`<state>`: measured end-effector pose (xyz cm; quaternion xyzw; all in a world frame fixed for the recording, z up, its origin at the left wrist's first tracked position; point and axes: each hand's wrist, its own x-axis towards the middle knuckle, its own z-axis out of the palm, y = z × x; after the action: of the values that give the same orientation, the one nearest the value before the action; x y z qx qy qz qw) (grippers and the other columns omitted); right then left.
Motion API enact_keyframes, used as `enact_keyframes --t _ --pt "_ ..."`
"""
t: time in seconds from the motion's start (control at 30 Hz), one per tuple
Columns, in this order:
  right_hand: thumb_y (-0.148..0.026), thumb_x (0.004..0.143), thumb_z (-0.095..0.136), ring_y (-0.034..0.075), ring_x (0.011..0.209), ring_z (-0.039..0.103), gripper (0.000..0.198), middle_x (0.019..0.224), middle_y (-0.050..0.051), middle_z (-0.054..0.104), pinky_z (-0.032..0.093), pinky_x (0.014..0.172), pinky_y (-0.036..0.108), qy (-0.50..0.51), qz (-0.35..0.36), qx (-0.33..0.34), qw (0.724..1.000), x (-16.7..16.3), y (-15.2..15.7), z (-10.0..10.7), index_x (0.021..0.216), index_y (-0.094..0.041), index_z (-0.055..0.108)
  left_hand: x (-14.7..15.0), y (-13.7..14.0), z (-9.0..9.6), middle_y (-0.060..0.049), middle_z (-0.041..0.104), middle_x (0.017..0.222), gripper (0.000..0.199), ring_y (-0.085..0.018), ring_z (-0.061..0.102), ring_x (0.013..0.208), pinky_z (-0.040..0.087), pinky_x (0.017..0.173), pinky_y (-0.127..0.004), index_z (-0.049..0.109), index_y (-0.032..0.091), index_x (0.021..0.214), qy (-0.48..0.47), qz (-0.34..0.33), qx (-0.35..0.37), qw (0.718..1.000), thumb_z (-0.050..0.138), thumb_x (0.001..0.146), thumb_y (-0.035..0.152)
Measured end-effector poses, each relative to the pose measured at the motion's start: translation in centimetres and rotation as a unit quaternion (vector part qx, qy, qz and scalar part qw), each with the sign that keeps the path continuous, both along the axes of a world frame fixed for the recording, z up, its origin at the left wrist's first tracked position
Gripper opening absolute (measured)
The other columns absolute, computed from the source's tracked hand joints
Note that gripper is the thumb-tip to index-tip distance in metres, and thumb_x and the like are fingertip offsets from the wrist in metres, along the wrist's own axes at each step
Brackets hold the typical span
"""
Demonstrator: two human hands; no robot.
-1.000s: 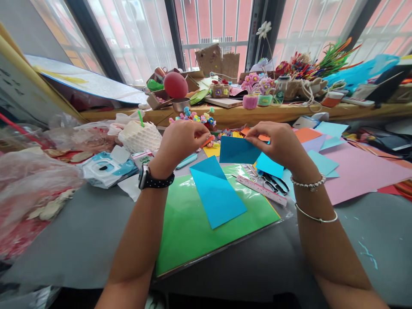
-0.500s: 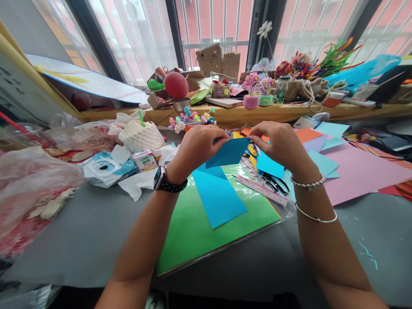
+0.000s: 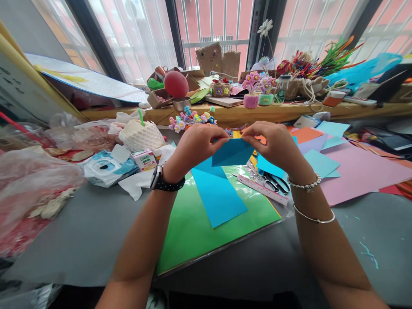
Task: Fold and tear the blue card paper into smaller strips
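Observation:
Between my two hands a small blue sheet of paper [image 3: 232, 153] hangs from its top edge, raised above the table. My left hand [image 3: 203, 143] pinches its upper left part, with a dark watch on that wrist. The thumb and fingers of my right hand [image 3: 268, 139] pinch the top edge a little further right. Beneath lies a longer blue paper strip [image 3: 222, 199], slanting across a green pack of paper [image 3: 183, 238] in clear wrapping; the held sheet hides its far end.
Right of the green pack lie a pink ruler [image 3: 262, 189] and black-handled scissors [image 3: 280, 184]. Further right spread pink paper [image 3: 363, 171] and light blue pieces. A wipes pack [image 3: 107, 167] and a small box [image 3: 144, 160] stand left. Craft flowers [image 3: 254, 83] line the sill behind.
My right hand has shifted slightly left along the sheet's top edge, closer to my left hand. The held sheet now hangs straighter and a bit further right. The strip below stays put.

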<state>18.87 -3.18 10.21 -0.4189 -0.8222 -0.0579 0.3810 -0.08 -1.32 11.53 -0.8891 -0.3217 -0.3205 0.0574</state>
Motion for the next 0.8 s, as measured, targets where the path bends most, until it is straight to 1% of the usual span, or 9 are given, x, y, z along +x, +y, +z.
enact_keyframes --t 0.13,0.23,0.3,0.37,0.43,0.5,0.6,0.8 --pt "-0.023 0.077 0.048 0.017 0.072 0.056 0.015 0.076 0.004 0.063 0.041 0.065 0.030 -0.003 -0.033 0.000 0.999 1.3 0.2 0.2 0.074 -0.019 0.061 -1.2 0.2 0.6 -0.002 0.067 0.072 0.019 -0.012 0.059 0.066 0.043 0.064 -0.024 0.066 0.018 0.075 -0.005 0.032 0.007 0.999 0.049 0.076 0.027" --pt "-0.024 0.077 0.048 0.017 0.072 0.056 0.015 0.077 0.004 0.063 0.041 0.066 0.031 -0.003 -0.047 -0.004 0.999 1.8 0.2 0.3 0.074 -0.020 0.062 -1.9 0.2 1.0 -0.002 0.067 0.070 0.018 -0.012 0.058 0.062 0.042 0.061 -0.025 0.066 0.018 0.074 -0.023 0.080 0.028 0.996 0.050 0.075 0.027" --pt "-0.023 0.077 0.047 0.017 0.072 0.056 0.015 0.077 0.004 0.063 0.040 0.066 0.031 -0.005 -0.046 -0.007 0.999 1.6 0.1 0.3 0.074 -0.020 0.061 -1.9 0.2 1.0 -0.004 0.067 0.072 0.019 -0.013 0.059 0.063 0.042 0.060 -0.025 0.066 0.018 0.075 -0.044 0.103 0.043 0.993 0.050 0.076 0.027" --pt "-0.023 0.077 0.047 0.016 0.072 0.056 0.015 0.077 0.004 0.063 0.040 0.066 0.030 -0.014 -0.032 -0.008 0.999 1.2 0.1 0.2 0.074 -0.019 0.061 -1.3 0.0 0.8 -0.004 0.067 0.077 0.020 -0.013 0.059 0.066 0.043 0.063 -0.025 0.066 0.018 0.079 -0.048 0.086 0.045 0.994 0.049 0.077 0.028" --pt "-0.022 0.077 0.047 0.016 0.073 0.056 0.014 0.077 0.004 0.062 0.040 0.067 0.029 -0.023 -0.015 -0.006 1.000 0.8 0.0 0.2 0.075 -0.018 0.061 -0.3 -0.2 0.4 -0.003 0.067 0.082 0.018 -0.013 0.059 0.072 0.043 0.066 -0.025 0.065 0.019 0.083 -0.025 0.035 0.034 0.998 0.050 0.077 0.028" --pt "-0.021 0.077 0.047 0.016 0.074 0.055 0.014 0.076 0.004 0.062 0.040 0.067 0.029 -0.028 -0.004 -0.006 1.000 0.5 -0.1 0.2 0.076 -0.017 0.061 0.6 -0.3 0.0 -0.003 0.067 0.081 0.017 -0.013 0.060 0.073 0.043 0.067 -0.025 0.065 0.019 0.082 0.001 0.010 0.023 1.000 0.050 0.077 0.025" --pt "-0.022 0.077 0.048 0.016 0.074 0.056 0.013 0.077 0.004 0.063 0.040 0.068 0.029 -0.026 -0.004 -0.009 1.000 0.5 -0.1 0.2 0.075 -0.017 0.060 1.1 -0.2 -0.4 -0.002 0.067 0.075 0.017 -0.013 0.060 0.071 0.043 0.066 -0.025 0.065 0.018 0.078 0.008 0.005 0.018 1.000 0.049 0.077 0.022" --pt "-0.024 0.076 0.049 0.016 0.070 0.057 0.014 0.075 0.003 0.064 0.042 0.065 0.030 -0.010 -0.046 -0.014 0.999 1.6 0.0 0.4 0.073 -0.019 0.061 -0.2 0.2 0.1 -0.001 0.067 0.078 0.016 -0.013 0.060 0.072 0.043 0.069 -0.024 0.065 0.018 0.077 -0.018 0.000 0.013 1.000 0.050 0.077 0.025"
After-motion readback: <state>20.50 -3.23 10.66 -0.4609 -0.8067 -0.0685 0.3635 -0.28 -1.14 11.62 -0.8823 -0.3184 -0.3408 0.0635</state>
